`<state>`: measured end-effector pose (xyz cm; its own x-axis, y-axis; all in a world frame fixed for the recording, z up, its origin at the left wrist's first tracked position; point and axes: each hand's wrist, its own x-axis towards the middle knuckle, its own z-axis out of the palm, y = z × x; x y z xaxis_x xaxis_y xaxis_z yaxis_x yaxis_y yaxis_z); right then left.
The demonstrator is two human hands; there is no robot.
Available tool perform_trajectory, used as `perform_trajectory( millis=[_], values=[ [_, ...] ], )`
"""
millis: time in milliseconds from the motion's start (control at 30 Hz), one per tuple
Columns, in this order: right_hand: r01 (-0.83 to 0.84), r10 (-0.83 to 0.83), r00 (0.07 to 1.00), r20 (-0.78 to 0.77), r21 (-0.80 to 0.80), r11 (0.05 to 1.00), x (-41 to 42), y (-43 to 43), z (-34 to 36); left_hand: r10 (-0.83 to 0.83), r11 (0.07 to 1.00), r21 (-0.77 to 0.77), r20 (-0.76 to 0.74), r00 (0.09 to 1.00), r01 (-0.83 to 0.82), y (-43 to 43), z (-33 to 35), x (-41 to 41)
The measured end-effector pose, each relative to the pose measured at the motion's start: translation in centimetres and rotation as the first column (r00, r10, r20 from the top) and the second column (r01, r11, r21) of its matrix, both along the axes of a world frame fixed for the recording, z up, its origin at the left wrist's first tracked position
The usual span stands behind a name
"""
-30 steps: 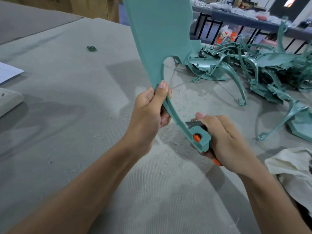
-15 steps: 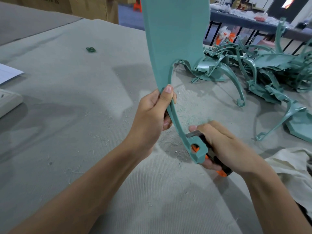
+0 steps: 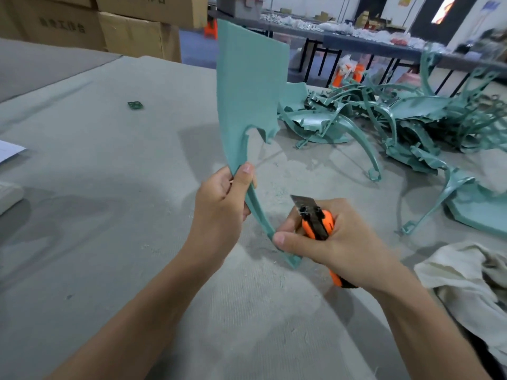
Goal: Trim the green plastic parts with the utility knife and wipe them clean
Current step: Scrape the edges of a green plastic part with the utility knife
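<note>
A green plastic part (image 3: 248, 86) stands upright above the table, a broad flat plate narrowing into a curved stem. My left hand (image 3: 222, 207) grips the stem just below the plate. My right hand (image 3: 332, 239) holds an orange and black utility knife (image 3: 315, 219) with its blade out and pointing up and left, clear of the plastic. The right thumb presses on the stem's lower end (image 3: 288, 256). A whitish cloth (image 3: 472, 283) lies crumpled at the right edge.
A heap of green plastic parts (image 3: 397, 119) covers the table's far right. The grey felt table top (image 3: 96, 215) carries shavings near my hands and a small green scrap (image 3: 135, 105). Cardboard boxes (image 3: 109, 28) stand behind; white paper (image 3: 9, 150) lies at the left.
The knife has come off the stem's end and turned blade-up. My right hand has shifted so its thumb now presses on the stem's tip. The part has tilted a little to the right.
</note>
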<state>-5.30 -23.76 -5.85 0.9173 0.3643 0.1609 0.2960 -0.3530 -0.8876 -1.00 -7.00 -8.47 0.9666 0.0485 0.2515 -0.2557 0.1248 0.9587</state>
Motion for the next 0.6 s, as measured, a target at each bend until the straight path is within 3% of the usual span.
perform_trajectory(
  millis=[233, 367, 500, 600],
  values=[
    [-0.073, 0.089, 0.988, -0.130, 0.126, 0.989, 0.3, -0.8, -0.1, -0.135, 0.986, 0.091, -0.061, 0.989, 0.140, -0.4, -0.3, 0.2],
    [0.143, -0.117, 0.985, -0.126, 0.223, 0.964, 0.5, -1.5, 0.1, -0.118, 0.970, 0.194, -0.148, 0.982, 0.146, 0.4, -0.8, 1.1],
    [0.366, -0.366, 0.930, -0.016, 0.100, 0.925, 1.0, -1.3, -0.5, -0.057, 0.962, 0.251, -0.185, 0.981, 0.103, 0.8, -1.8, 1.8],
    [0.559, -0.537, 0.827, 0.166, -0.140, 0.817, 1.6, -1.8, -0.9, -0.005, 0.964, 0.259, -0.174, 0.985, 0.050, 1.1, -2.1, 2.2]
  ],
)
